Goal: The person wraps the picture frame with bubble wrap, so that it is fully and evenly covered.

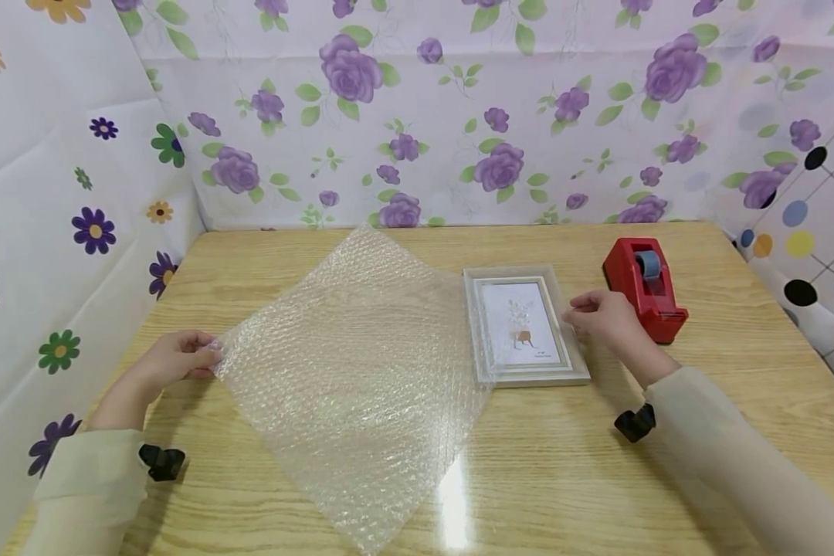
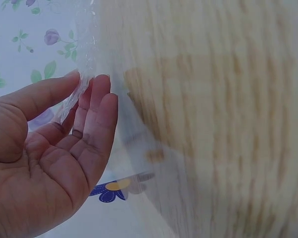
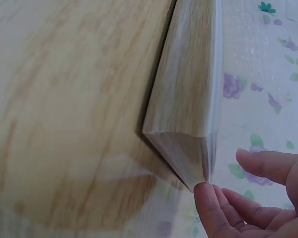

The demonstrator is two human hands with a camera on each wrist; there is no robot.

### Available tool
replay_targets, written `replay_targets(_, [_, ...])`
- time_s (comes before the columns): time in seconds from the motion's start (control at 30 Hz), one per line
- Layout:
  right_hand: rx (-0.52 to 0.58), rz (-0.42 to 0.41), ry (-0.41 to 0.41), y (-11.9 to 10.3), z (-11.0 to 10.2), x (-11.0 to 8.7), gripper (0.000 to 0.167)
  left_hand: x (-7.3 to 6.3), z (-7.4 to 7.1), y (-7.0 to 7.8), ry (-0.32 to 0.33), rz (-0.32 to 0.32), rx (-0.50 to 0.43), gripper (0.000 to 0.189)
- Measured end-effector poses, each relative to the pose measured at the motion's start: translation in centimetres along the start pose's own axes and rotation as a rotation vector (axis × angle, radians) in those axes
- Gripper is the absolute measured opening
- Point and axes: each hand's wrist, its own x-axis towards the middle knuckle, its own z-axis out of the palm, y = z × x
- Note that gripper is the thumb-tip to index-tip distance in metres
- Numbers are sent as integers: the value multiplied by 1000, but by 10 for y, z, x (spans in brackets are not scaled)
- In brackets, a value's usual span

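Observation:
A sheet of clear bubble wrap [image 1: 347,347] lies spread out cornerwise, its right part overlapping the left side of a picture frame [image 1: 580,374]. The frame lies face up, with a plant-in-pot print showing behind its pale border. My left hand [image 1: 181,357] pinches the sheet's left corner between thumb and fingers; the left wrist view shows the crinkled film [image 2: 75,99] there. At the frame's right edge is my right hand [image 1: 608,315], its fingertips right by the frame's side [image 3: 181,99] and the thumb apart from the fingers.
A red tape dispenser [image 1: 642,289] with a roll of tape stands just beyond my right hand. The wooden table [image 1: 549,471] meets flower-patterned cloth [image 1: 445,116] at the back and left, and dotted cloth [image 1: 823,232] at the right.

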Motion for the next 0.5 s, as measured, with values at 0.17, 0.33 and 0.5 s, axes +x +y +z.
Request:
replay_targets(0.17, [0,50,-37,4,2,1,47,0,1,-2,2,-4,0,45])
replay_targets(0.33, [-17,56,-44,7,2,3,46,0,2,-3,7,0,9,45])
replay_targets(0.5, [-47,49,-24,10,5,5,46,1,3,-5,1,0,-1,47])
